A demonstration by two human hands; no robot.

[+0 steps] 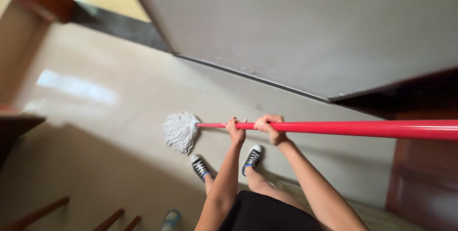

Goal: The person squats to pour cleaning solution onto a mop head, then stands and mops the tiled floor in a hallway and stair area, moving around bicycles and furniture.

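I hold a mop with a long red handle (362, 128) that runs across the view from the right edge. My left hand (235, 131) grips the handle lower down, closer to the white string mop head (180, 131). My right hand (269, 127) grips it just beside the left hand, further up the handle. The mop head rests on the pale glossy floor (95, 131), just ahead of my feet in black sneakers (199, 166).
A grey wall (305, 26) runs along the floor with a dark baseboard seam. Dark wooden furniture or a door (424, 183) stands at the right. Wooden chair or table legs (112, 219) show at the bottom left, a dark ledge (14, 126) at the left edge.
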